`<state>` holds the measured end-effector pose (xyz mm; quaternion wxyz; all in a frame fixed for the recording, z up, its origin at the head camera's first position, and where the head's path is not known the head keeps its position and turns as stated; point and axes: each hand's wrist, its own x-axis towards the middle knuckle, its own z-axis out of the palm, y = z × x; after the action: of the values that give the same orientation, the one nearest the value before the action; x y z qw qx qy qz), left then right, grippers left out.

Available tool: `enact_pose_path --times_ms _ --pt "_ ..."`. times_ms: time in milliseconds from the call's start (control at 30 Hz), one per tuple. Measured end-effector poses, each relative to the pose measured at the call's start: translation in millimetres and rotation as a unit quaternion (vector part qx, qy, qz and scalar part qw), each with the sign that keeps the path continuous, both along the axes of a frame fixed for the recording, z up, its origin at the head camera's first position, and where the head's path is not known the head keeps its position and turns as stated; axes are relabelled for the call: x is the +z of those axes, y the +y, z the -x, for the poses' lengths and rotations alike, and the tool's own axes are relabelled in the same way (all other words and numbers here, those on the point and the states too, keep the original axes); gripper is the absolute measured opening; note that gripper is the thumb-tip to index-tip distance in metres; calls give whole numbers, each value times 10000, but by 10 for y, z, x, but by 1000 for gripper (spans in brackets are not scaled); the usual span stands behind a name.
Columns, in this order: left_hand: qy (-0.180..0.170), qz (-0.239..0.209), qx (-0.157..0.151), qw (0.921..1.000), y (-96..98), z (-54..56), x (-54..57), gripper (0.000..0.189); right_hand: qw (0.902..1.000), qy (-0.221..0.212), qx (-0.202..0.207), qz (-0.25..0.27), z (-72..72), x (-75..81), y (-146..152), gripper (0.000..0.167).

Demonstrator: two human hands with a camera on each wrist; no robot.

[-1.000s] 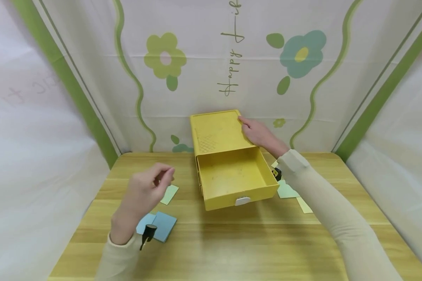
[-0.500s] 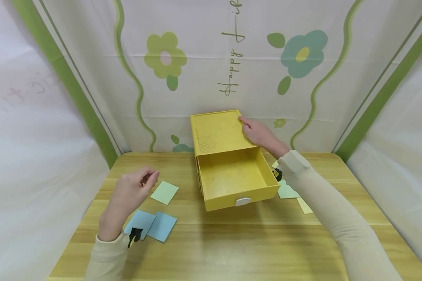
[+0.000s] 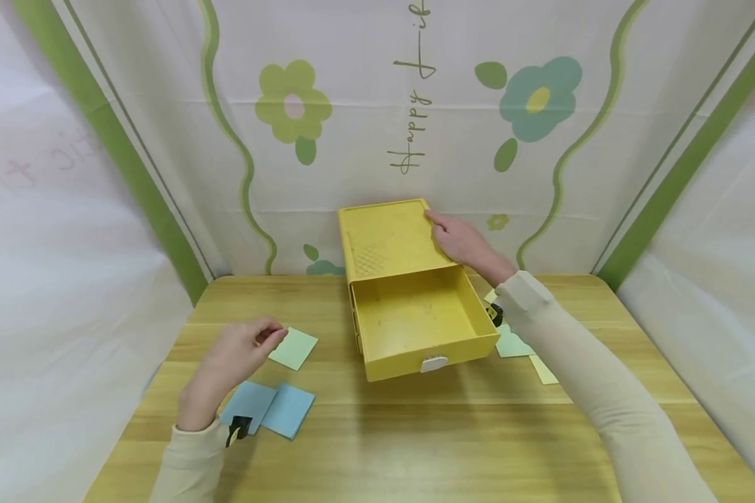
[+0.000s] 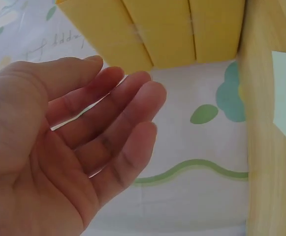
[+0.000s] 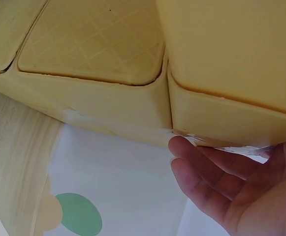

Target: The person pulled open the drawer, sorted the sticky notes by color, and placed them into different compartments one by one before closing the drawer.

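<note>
A yellow drawer unit (image 3: 390,237) stands tilted slightly at the back of the table, its top drawer (image 3: 418,314) pulled out with a white handle (image 3: 434,363) on the front. The drawer has nothing in it. My right hand (image 3: 465,244) holds the unit's upper right edge; in the right wrist view, its fingertips (image 5: 179,145) rest against the side. On the left, my left hand (image 3: 235,360) hovers over the table, fingers loosely curled, palm bare in the left wrist view. Close to it are a green sticky note pad (image 3: 296,348) and two blue pads (image 3: 288,411).
Behind the unit hangs a white cloth (image 3: 365,140) printed with flowers, and cloth walls flank both sides. Right of the unit, partly under my forearm, lie a green paper (image 3: 511,344) and a yellow paper (image 3: 544,369). The wooden table (image 3: 415,447) reaches toward me.
My left hand has drawn back left and down from near the unit, uncovering more of the green and blue pads. The right hand and drawer unit stay put.
</note>
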<state>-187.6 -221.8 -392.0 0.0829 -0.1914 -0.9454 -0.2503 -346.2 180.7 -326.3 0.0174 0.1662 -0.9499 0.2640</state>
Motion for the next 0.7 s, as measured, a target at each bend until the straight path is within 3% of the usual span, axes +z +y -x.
enact_pose_path --times_ms 133,267,400,500,700 --pt "-242 72 -113 9996 24 28 -74 8 10000 7 -12 4 -7 -1 -6 53" --pt "-675 413 -282 9965 45 39 -131 6 10000 -17 -25 12 -1 -15 -10 53" --pt "-1156 829 -471 9887 82 50 -190 5 10000 -29 -30 18 18 -33 -18 53" --pt "-1317 1116 -617 9830 130 54 -238 8 10000 -35 -55 6 27 -41 -19 53" --pt "-1856 1244 -613 9728 270 31 -307 18 9999 -65 -100 36 19 -30 2 53"
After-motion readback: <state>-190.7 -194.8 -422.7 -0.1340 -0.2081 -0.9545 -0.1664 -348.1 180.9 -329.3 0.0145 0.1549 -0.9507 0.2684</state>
